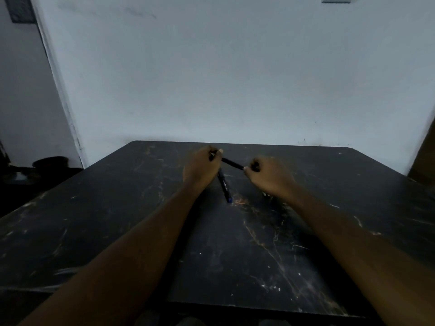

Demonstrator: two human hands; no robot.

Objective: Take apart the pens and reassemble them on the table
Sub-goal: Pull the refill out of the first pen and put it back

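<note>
1. My left hand (201, 169) has its fingers curled round one end of a thin black pen (231, 163).
2. My right hand (268, 175) is curled up too and pinches the other end. The pen hangs in the air between my hands, over the far part of the dark table (117, 220).
3. A second pen (223, 184) lies flat on the table, partly under my left hand. Its blue end points toward me.
4. I think the held pen is very light and stiff. It looks smooth, so it could slip out of my fingers.
5. I think the best place to hold it is near each end, one hand pulling or twisting against the other.
6. I cannot tell where the cap meets the body, because it is too dark and blurry.
7. Little parts might roll away on the dark table and be hard to find, so I would keep my hands low.
</note>
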